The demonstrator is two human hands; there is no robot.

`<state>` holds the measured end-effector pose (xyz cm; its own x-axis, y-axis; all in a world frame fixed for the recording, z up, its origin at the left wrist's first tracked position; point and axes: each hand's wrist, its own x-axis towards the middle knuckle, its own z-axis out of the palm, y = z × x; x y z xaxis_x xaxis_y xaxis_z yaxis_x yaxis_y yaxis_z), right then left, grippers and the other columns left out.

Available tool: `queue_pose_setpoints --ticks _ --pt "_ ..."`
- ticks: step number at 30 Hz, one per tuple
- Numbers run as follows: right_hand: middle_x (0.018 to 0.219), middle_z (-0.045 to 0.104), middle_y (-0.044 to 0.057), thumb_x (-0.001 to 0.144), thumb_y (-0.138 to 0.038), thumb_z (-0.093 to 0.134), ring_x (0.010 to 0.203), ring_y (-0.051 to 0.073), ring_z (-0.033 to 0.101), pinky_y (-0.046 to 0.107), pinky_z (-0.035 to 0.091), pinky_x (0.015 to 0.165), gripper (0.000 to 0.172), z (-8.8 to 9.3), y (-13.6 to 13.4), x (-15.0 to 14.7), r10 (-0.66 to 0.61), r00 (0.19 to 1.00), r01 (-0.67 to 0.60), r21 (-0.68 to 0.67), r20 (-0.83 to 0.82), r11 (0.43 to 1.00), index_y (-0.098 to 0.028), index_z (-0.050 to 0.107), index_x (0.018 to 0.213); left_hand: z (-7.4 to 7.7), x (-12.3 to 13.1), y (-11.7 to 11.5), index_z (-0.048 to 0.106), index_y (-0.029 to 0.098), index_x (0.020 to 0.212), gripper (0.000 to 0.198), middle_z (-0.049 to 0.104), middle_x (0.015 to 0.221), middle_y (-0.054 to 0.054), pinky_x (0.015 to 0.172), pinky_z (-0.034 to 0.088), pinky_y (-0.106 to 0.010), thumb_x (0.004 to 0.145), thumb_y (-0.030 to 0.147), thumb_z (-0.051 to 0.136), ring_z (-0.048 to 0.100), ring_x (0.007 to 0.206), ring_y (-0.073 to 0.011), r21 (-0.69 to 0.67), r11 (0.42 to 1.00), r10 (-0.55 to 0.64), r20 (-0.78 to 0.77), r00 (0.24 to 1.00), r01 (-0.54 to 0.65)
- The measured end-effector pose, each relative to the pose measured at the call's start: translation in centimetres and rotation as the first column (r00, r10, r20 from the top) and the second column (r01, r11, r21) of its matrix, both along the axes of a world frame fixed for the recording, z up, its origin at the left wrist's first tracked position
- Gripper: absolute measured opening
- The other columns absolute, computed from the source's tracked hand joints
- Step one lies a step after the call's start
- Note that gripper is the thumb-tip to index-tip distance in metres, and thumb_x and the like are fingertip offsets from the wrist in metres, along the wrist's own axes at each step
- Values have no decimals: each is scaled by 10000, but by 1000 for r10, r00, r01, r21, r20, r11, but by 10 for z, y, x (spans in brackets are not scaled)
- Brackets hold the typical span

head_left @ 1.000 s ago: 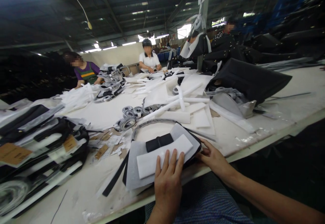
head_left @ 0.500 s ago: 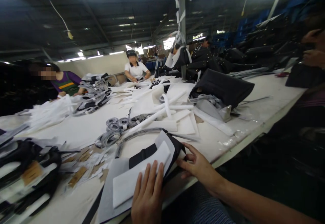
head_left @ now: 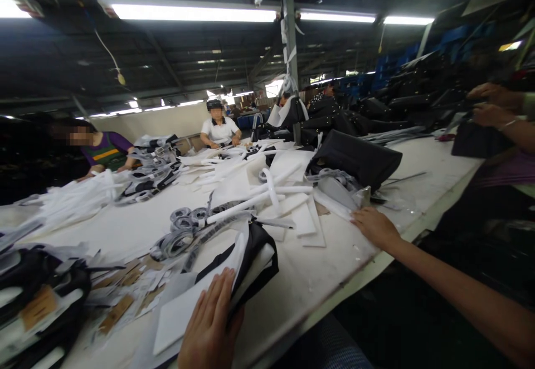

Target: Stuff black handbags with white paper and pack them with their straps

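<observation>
My left hand [head_left: 212, 313] lies along the side of a black bag [head_left: 258, 255], its fingers pressed together over a white foam sheet [head_left: 175, 313] and its thumb round the near edge. The bag's open mouth faces right, with white lining inside, and a grey-wrapped handle [head_left: 211, 234] arches behind it. Farther out over the table, my right hand [head_left: 376, 228] has its fingers closed over the near end of a white strip [head_left: 331, 199], beside a crumpled piece of clear plastic [head_left: 363, 196]. The hand covers the strip's end.
Rolled grey straps [head_left: 181, 232], white sheets and tubes [head_left: 267, 188] cover the table's middle. A black bag [head_left: 355, 157] lies behind my right hand. Cardboard scraps [head_left: 117, 312] and black goods [head_left: 37, 302] are at left. Co-workers sit across; another person's hands [head_left: 493, 110] are at right.
My right hand has left the bag's edge and moved right and away to the white strip. The bag's right end has turned up, its mouth showing more, with my left hand still on it.
</observation>
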<state>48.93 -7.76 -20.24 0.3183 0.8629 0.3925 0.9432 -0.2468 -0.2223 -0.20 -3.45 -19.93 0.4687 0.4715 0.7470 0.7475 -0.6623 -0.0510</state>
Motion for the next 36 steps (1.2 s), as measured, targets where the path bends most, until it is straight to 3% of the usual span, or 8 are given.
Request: queue_pose_setpoints --ticks 5,9,19,23,27,29,33,36 --pt "945 773 127 913 -266 520 936 294 685 395 482 832 284 6 -4 2 -14 995 15 -8 103 1000 -183 783 843 -11 1 6 282 220 1551 622 524 1472 -40 1180 325 -336 974 186 511 515 1336 -207 6 1000 -19 -70 997 20" --pt "969 775 115 948 -305 497 940 287 690 443 449 919 314 21 -6 -9 14 986 -19 29 168 999 -187 781 885 -7 2 7 286 230 1550 612 536 1462 -36 1161 346 -333 977 193 498 540 1311 -208 10 1000 -3 -38 999 3" --pt "1040 760 91 988 -283 464 1000 262 688 449 479 987 292 42 -11 -89 274 939 -286 29 210 958 -191 739 951 13 -3 10 311 237 1540 606 576 1418 -64 1053 442 -358 979 286 535 609 1218 -252 -24 998 64 96 993 -62" --pt "1154 714 116 974 -228 444 1091 236 656 372 511 983 278 36 -30 -174 571 821 -571 17 7 821 -161 714 967 13 -3 10 315 254 1537 620 565 1431 -53 1072 425 -360 969 293 561 589 1244 -252 -69 995 79 129 988 -71" --pt "1143 724 71 905 -254 581 1028 197 689 272 533 918 163 29 -52 -243 781 506 -850 -56 -367 524 -181 721 947 14 -6 10 309 271 1537 641 580 1413 -53 1067 432 -359 958 286 584 591 1240 -251 -107 990 111 157 981 -95" --pt "1076 746 39 891 -351 654 984 180 703 245 532 891 166 29 -51 -253 754 405 -888 -27 -517 459 -209 733 924 15 -8 10 323 274 1531 643 597 1391 -58 1058 443 -358 949 283 598 603 1224 -252 -113 988 129 174 976 -110" --pt "1177 715 84 1013 -417 451 1117 205 655 330 495 999 348 20 -15 -243 594 631 -638 102 -499 763 -206 704 1126 18 -11 10 332 273 1525 652 605 1380 -62 1044 459 -365 937 283 612 612 1213 -261 -132 984 143 205 968 -117" --pt "1510 451 179 1006 -452 448 1399 297 418 466 351 1154 513 -2 29 -236 471 835 -493 -7 -285 870 -148 533 1411 18 -11 11 322 276 1529 649 598 1390 -58 1031 470 -369 942 281 599 610 1216 -264 -136 985 133 215 968 -106"
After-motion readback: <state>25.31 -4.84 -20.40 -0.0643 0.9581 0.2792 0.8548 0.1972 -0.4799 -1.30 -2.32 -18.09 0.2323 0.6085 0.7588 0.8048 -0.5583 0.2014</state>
